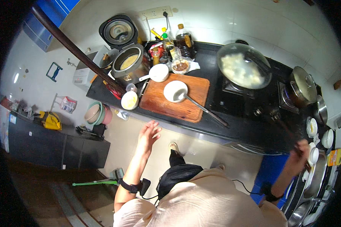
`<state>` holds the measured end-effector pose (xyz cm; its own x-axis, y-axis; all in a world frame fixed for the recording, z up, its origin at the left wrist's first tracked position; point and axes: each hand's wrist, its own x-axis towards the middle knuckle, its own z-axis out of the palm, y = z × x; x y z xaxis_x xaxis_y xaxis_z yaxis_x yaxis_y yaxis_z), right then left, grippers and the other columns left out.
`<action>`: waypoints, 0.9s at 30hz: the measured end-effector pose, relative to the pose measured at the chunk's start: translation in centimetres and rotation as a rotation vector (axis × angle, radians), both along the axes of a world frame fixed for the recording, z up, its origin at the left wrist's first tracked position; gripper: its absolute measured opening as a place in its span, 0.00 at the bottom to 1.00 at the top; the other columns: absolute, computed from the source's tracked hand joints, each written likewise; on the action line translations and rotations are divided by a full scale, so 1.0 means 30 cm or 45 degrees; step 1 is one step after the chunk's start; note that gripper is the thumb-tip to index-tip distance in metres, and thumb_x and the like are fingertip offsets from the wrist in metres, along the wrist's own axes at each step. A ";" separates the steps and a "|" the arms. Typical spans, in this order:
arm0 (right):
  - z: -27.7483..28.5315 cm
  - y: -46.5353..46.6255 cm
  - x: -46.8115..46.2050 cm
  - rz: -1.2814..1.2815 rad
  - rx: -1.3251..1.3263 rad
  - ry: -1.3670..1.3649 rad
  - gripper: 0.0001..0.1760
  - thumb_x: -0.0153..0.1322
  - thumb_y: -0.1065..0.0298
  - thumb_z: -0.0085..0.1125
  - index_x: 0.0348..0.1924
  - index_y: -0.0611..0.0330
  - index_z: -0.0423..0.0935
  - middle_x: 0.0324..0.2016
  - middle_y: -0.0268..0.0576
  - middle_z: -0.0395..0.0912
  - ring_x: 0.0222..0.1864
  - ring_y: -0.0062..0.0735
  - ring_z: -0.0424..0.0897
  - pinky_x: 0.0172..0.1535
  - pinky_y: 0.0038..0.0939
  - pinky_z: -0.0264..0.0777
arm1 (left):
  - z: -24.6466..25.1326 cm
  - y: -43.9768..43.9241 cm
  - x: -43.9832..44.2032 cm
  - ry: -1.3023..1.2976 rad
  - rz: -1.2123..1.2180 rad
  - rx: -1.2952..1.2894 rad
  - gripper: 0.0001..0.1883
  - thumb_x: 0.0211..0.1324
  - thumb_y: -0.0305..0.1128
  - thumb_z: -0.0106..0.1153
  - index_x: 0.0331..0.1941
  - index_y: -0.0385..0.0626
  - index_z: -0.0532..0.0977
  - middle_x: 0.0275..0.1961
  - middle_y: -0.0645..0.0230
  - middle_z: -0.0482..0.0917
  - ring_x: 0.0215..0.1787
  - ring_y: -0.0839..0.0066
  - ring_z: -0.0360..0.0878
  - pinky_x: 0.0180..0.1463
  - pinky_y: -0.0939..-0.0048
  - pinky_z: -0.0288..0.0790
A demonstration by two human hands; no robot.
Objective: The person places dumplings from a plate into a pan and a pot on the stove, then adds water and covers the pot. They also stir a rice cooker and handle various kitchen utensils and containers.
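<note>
My left hand [149,132] is held in the air before the counter's front edge, fingers apart and nothing in it. Beyond it lies a wooden cutting board [193,83], bearing a white bowl [170,88]. A long-handled metal ladle [203,107] rests in that bowl, its handle reaching over the counter. Left of the board is a white bowl with yellow content [130,100]. My right hand [300,153], blurred, has curled fingers near the right-hand dishes. A faint thin dark streak runs from it towards the stove; whether the hand grips a stick is unclear.
A lidded pan [244,66] with pale food and a lidded pot [302,85] stand on the burners; a bluish flame shows beneath the pot. An open cooker [130,63], bottles [184,42] and a white handled bowl [159,72] line the back left. A sink [318,176] is at right.
</note>
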<state>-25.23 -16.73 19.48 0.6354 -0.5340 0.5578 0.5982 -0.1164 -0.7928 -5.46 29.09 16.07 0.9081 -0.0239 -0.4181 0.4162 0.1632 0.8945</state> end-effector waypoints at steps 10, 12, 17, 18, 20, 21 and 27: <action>-0.043 1.433 0.914 0.702 -0.591 0.197 0.09 0.62 0.77 0.58 0.36 0.60 0.75 0.37 0.41 0.75 0.41 0.34 0.76 0.44 0.28 0.70 | 0.043 0.367 0.321 -0.124 -0.598 -0.829 0.31 0.65 0.53 0.30 0.63 0.40 0.53 0.65 0.56 0.57 0.66 0.65 0.56 0.68 0.63 0.49; -0.052 1.533 0.995 0.804 -0.704 0.246 0.18 0.61 0.78 0.58 0.45 0.58 0.71 0.42 0.42 0.73 0.46 0.36 0.75 0.48 0.30 0.69 | 0.040 0.468 0.416 -0.045 -0.435 -0.791 0.28 0.67 0.49 0.28 0.61 0.40 0.57 0.65 0.58 0.59 0.66 0.64 0.57 0.67 0.63 0.50; -0.234 1.552 1.249 0.762 -0.845 0.702 0.24 0.64 0.73 0.54 0.53 0.59 0.64 0.44 0.44 0.71 0.45 0.33 0.75 0.49 0.28 0.70 | -0.050 0.686 0.551 -0.015 -0.085 -0.656 0.24 0.65 0.48 0.35 0.60 0.49 0.61 0.64 0.63 0.62 0.65 0.68 0.58 0.65 0.61 0.50; -0.293 1.551 1.319 0.710 -0.627 0.827 0.22 0.65 0.70 0.54 0.53 0.59 0.64 0.43 0.44 0.71 0.44 0.33 0.74 0.48 0.28 0.70 | -0.061 0.720 0.559 -0.068 -0.077 -0.636 0.24 0.65 0.49 0.36 0.60 0.49 0.61 0.64 0.64 0.62 0.65 0.68 0.58 0.65 0.61 0.50; -0.411 1.558 1.484 0.703 0.104 0.999 0.21 0.67 0.66 0.53 0.52 0.59 0.63 0.43 0.44 0.71 0.44 0.34 0.73 0.47 0.32 0.69 | -0.068 0.780 0.570 -0.017 0.065 -0.542 0.25 0.64 0.50 0.39 0.60 0.49 0.61 0.64 0.64 0.63 0.65 0.69 0.58 0.65 0.61 0.49; -0.465 1.565 1.559 0.724 0.581 1.108 0.21 0.68 0.64 0.53 0.53 0.58 0.62 0.44 0.45 0.70 0.46 0.36 0.72 0.47 0.36 0.69 | -0.066 0.805 0.574 -0.035 0.113 -0.516 0.25 0.64 0.50 0.40 0.59 0.49 0.62 0.62 0.65 0.65 0.62 0.72 0.62 0.62 0.63 0.53; -0.618 1.588 1.826 0.736 1.539 1.134 0.18 0.70 0.57 0.49 0.48 0.58 0.64 0.45 0.46 0.68 0.49 0.38 0.69 0.52 0.40 0.65 | -0.025 0.922 0.616 -0.166 0.275 -0.411 0.22 0.65 0.49 0.40 0.54 0.47 0.66 0.51 0.69 0.74 0.43 0.81 0.73 0.45 0.75 0.65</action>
